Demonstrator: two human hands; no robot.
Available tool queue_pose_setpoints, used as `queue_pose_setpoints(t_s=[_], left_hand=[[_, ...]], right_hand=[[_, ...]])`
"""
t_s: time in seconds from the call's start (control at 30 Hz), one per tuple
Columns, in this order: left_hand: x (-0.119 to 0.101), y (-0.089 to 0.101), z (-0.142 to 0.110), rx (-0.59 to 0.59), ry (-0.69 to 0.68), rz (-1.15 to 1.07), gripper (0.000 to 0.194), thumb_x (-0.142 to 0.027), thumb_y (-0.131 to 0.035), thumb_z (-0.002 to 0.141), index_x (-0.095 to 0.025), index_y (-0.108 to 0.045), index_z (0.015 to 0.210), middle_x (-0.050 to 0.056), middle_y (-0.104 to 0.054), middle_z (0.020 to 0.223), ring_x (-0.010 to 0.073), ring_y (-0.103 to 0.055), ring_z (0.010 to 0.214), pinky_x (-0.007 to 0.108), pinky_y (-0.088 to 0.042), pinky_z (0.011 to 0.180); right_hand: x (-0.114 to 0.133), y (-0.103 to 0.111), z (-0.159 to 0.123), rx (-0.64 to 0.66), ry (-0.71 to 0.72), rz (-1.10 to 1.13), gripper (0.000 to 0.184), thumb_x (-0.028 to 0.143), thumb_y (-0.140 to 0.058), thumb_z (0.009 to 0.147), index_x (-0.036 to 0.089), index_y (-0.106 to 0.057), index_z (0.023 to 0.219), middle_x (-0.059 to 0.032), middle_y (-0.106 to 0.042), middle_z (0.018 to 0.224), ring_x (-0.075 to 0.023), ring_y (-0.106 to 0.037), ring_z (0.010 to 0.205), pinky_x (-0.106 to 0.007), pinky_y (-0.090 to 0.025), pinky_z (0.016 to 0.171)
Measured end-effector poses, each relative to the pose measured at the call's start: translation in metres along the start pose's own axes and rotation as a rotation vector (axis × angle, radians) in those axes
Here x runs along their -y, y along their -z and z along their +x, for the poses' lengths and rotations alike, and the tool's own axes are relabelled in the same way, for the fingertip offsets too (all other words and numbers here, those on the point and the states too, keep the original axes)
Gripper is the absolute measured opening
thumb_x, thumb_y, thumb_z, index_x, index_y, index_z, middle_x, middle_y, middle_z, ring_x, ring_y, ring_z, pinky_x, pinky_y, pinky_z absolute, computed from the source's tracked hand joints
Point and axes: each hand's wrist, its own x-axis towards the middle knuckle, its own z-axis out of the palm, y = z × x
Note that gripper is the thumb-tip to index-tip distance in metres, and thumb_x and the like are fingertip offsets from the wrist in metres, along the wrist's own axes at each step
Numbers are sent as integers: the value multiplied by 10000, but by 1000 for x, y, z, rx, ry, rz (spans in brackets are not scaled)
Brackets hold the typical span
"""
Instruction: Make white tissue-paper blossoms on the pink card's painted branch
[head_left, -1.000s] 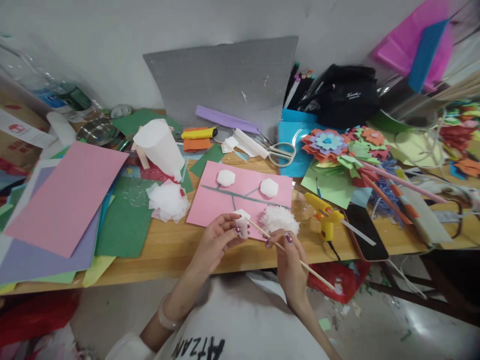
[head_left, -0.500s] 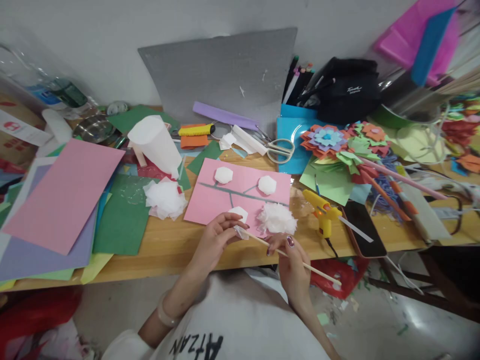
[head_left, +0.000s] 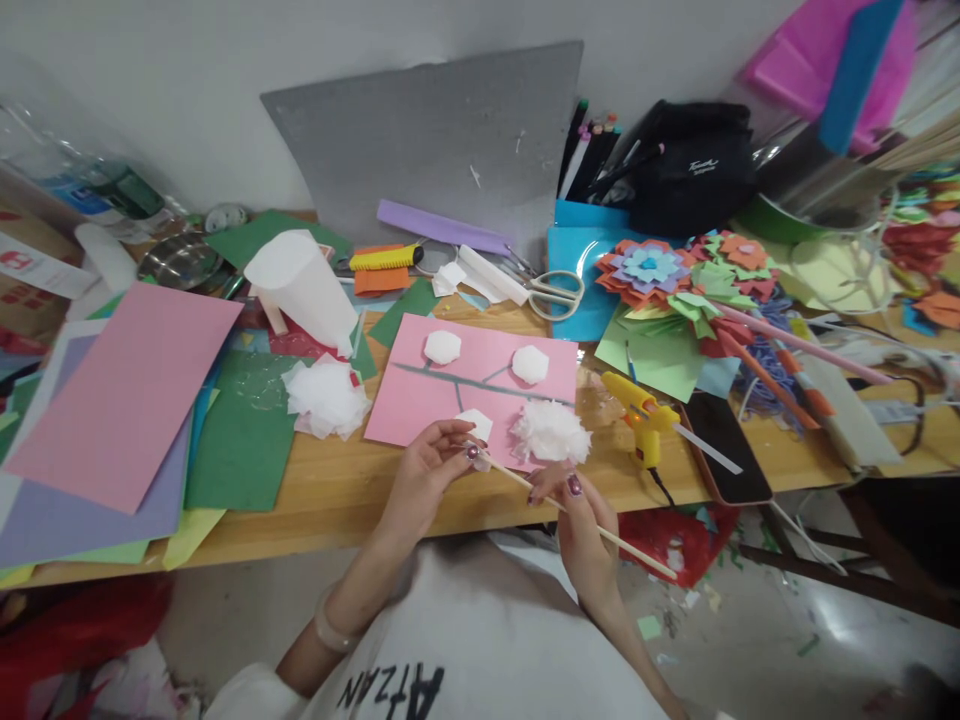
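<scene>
My left hand [head_left: 439,465] pinches a small piece of white tissue paper [head_left: 484,455] around the tip of a thin wooden stick [head_left: 517,474]. Wrapped round the stick's middle, my right hand [head_left: 581,515] holds it slanting down to the right. Just beyond lies a pink card [head_left: 405,405] with a grey drawn branch. On it are white paper hexagons [head_left: 442,347] and, at its lower right corner, a fluffy white tissue flower [head_left: 551,432]. The lowest hexagon [head_left: 476,424] is partly covered by my left fingers. A pile of tissue squares [head_left: 326,395] sits left of the card.
A yellow glue gun [head_left: 641,412] and a phone [head_left: 724,450] lie to the right, near folded paper flowers [head_left: 645,270]. Scissors [head_left: 555,293] and a yellow cutter [head_left: 386,258] lie behind the card. Coloured paper sheets [head_left: 131,390] are stacked at left.
My left thumb and fingers have closed further over the tissue at the stick's tip, so less of it shows. The view has shifted slightly; the card and other things stay in place.
</scene>
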Motion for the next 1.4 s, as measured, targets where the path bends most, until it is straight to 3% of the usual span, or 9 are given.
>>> queue_pose_setpoints(t_s=[0.17,0.53,0.73,1.03,1.2,1.4], left_hand=[[-3,0,1,-7,-2,4,384,-239,-862,640,-163,-674,966,15,-711,814,123,-669,767,231,-544,717],[0,0,-4,30,-79,297,408,-256,-820,705,-195,-619,1055,48,-786,845,190,-738,863,305,-542,839],[-4,-1,-10,91,-69,235,402,-327,-781,753,-193,-620,1096,50,-787,881,209,-747,898,335,-541,883],[-4,-1,-4,23,-69,338,405,-321,-818,738,-199,-645,1083,46,-786,865,202,-739,905,310,-531,857],[-4,-8,-1,30,-112,343,379,-298,-822,727,-189,-660,1052,39,-766,872,171,-715,860,298,-541,857],[-2,-27,5,78,-104,428,377,-260,-784,729,-178,-648,1070,50,-772,884,191,-722,909,324,-542,890]], right_hand=[[7,2,3,-127,61,112,399,398,-466,982,231,-680,691,-11,-568,635,-181,-549,717,-345,-448,774],[8,0,1,-98,-11,70,428,464,-479,964,234,-650,647,-10,-573,615,-190,-565,721,-384,-461,866],[5,3,1,-115,-18,41,423,470,-468,970,230,-647,672,-12,-571,635,-189,-567,732,-348,-465,766],[5,16,-4,-120,25,1,432,428,-439,994,229,-672,689,-18,-603,647,-188,-593,736,-358,-475,783],[8,41,7,-291,171,-215,459,398,-414,1010,228,-653,657,-3,-607,619,-165,-579,657,-331,-443,714],[8,49,28,-167,230,-527,447,354,-398,1023,212,-630,669,0,-622,636,-137,-578,614,-295,-415,628]])
